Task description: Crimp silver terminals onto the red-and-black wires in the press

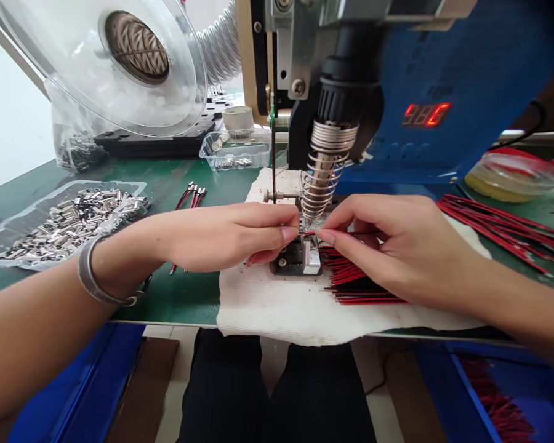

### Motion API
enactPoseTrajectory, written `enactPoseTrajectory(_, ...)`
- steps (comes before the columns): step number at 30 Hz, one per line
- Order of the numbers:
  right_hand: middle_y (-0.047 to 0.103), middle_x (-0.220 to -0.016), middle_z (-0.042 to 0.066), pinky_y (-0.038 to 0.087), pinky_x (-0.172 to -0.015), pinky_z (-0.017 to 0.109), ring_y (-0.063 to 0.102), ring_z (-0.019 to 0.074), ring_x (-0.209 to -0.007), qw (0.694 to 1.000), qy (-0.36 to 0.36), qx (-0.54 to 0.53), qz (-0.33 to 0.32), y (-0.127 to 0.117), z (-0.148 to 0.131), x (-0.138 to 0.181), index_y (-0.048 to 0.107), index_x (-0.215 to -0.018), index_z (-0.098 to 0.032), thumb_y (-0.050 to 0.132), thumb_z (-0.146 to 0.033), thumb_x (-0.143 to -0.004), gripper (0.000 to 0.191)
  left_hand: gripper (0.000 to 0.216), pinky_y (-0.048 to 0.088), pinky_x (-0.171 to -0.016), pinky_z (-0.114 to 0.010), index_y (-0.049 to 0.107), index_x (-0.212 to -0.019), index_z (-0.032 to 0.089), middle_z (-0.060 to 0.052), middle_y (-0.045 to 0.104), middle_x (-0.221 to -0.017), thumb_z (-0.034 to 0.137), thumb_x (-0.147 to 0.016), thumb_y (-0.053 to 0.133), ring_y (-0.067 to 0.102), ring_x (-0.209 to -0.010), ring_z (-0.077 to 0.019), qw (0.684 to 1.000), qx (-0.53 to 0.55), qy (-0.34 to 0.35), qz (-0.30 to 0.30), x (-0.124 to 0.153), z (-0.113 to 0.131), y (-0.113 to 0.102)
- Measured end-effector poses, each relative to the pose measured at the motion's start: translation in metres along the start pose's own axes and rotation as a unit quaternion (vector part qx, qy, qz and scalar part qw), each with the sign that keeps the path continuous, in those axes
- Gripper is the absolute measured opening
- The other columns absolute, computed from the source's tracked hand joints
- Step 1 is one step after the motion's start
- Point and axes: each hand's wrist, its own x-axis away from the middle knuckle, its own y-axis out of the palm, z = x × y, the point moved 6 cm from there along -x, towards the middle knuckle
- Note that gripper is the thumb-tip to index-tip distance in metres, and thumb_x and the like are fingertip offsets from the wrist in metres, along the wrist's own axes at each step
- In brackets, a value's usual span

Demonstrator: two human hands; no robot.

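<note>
Right hand [392, 243] pinched on one red wire [309, 233], left hand [226, 237] curled, hold unclear, one spring [322, 169] above

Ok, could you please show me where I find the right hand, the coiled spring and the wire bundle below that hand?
Right hand [413, 241], head view: the back of the hand.
Coiled spring [324, 169], head view: its middle coils.
Wire bundle [357, 282], head view: the visible middle of its wires.

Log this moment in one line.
left hand: beside metal block, grip hidden | right hand: pinching red wire | coiled spring: above block
</note>
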Motion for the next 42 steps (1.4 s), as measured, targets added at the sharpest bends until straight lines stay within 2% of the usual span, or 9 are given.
enactPoseTrajectory(11, 0.070, -0.067, -0.004, 0.042, -0.056, 0.032, 0.050, 0.0127, -0.047, 1.000, 0.011, -0.005, -0.006, 0.0005, -0.0001, 0.0002, 0.070, -0.091, -0.023, 0.064, -0.027, -0.103, 0.014, 0.034, 0.047, -0.076, -0.033, 0.055, -0.084, 0.020, -0.002, 0.054, -0.078, 0.034, -0.111, 0.041, 0.050, -0.075, -0.0179, 1.000, -0.004, -0.005, -0.008, -0.0020, -0.0015, -0.0006)
enactPoseTrajectory(19, 0.067, -0.065, -0.005, 0.043, -0.061, 0.029, 0.048, 0.0107, -0.047, 1.000, 0.006, -0.008, -0.002, 0.0005, -0.0013, -0.0012, 0.070, -0.090, -0.021, 0.065, -0.023, -0.102, 0.013, 0.034, 0.046, -0.076, -0.033, 0.051, -0.079, 0.020, -0.002, 0.053, -0.075, 0.032, -0.110, 0.044, 0.049, -0.073, -0.0174, 1.000, 0.009, -0.002, 0.016, 0.0006, 0.0001, -0.0009)
enactPoseTrajectory(23, 0.070, -0.072, -0.004, 0.045, -0.063, 0.028, 0.049, 0.0091, -0.048, 1.000, 0.004, -0.020, 0.001, 0.0006, -0.0010, -0.0013, 0.070, -0.090, -0.019, 0.066, -0.022, -0.102, 0.013, 0.029, 0.046, -0.075, -0.032, 0.054, -0.083, 0.019, -0.002, 0.054, -0.076, 0.031, -0.109, 0.047, 0.051, -0.074, -0.0177, 1.000, 0.013, 0.004, -0.004, 0.0000, -0.0015, -0.0001)
enactPoseTrajectory(29, 0.075, -0.081, -0.002, 0.048, -0.066, 0.028, 0.062, 0.0114, -0.063, 1.000, 0.004, -0.030, 0.002, 0.0017, -0.0003, -0.0002, 0.070, -0.089, -0.020, 0.066, -0.021, -0.101, 0.013, 0.025, 0.046, -0.076, -0.032, 0.056, -0.094, 0.019, -0.001, 0.053, -0.076, 0.031, -0.111, 0.042, 0.050, -0.074, -0.0176, 1.000, 0.009, 0.011, -0.019, -0.0018, -0.0013, -0.0006)
enactPoseTrajectory(32, 0.075, -0.081, -0.001, 0.048, -0.065, 0.028, 0.068, 0.0135, -0.071, 0.999, 0.000, -0.034, 0.002, 0.0017, -0.0002, 0.0001, 0.069, -0.090, -0.020, 0.066, -0.021, -0.101, 0.012, 0.027, 0.046, -0.076, -0.032, 0.053, -0.092, 0.020, -0.001, 0.052, -0.077, 0.033, -0.112, 0.040, 0.050, -0.074, -0.0177, 1.000, 0.006, 0.009, -0.022, -0.0025, -0.0015, 0.0001)
enactPoseTrajectory(42, 0.075, -0.083, -0.002, 0.049, -0.066, 0.027, 0.069, 0.0121, -0.073, 0.999, -0.009, -0.031, 0.008, 0.0029, 0.0002, 0.0012, 0.070, -0.091, -0.019, 0.067, -0.020, -0.102, 0.011, 0.024, 0.046, -0.075, -0.031, 0.052, -0.092, 0.020, -0.001, 0.053, -0.077, 0.032, -0.110, 0.043, 0.050, -0.074, -0.0176, 1.000, 0.004, 0.010, -0.023, -0.0029, -0.0021, 0.0010)
